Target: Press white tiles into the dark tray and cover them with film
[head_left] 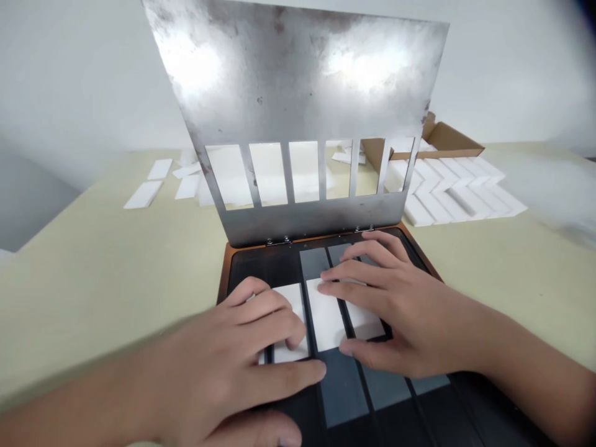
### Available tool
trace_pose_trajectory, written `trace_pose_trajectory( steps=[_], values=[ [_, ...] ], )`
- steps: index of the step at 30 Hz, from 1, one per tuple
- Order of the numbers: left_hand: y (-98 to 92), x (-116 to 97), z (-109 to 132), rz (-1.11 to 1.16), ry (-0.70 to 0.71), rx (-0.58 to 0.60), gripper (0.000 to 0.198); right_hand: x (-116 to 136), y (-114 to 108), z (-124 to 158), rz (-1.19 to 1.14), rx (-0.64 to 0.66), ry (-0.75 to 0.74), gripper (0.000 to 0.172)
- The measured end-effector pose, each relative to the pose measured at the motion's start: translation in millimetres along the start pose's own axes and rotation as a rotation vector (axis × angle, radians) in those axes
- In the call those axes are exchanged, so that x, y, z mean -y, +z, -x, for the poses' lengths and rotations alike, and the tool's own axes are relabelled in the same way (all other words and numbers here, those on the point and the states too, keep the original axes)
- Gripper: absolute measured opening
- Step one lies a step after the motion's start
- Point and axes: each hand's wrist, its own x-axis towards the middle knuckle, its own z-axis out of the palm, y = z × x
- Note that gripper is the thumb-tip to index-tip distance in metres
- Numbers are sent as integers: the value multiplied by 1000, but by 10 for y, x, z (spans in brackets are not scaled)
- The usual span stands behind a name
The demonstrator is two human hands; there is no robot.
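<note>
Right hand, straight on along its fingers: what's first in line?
Right hand points left: it would probably meet the left hand's fingers over a white tile first; depth is unclear.

Left hand [223,366] and right hand [400,307] are covering those white rectangular tiles [325,316], the black slotted tray [254,264] runs off the near edge, and a scuffed steel plate [298,81] blocks the brown cardboard box [447,139]!

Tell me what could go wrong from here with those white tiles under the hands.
The hinged metal plate stands raised just behind the hands; if it dropped, it could catch the right hand or left hand. The white tiles could also slip out of line, since they sit loose on the dark tray, held only by fingertips.
</note>
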Motion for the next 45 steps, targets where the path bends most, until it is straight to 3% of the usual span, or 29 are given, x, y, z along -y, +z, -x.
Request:
trace_pose_trajectory(
  steps=[45],
  values=[
    [15, -44, -4, -48, 28, -18, 45, 30, -5, 2, 40, -30, -38, 49]
  ],
)
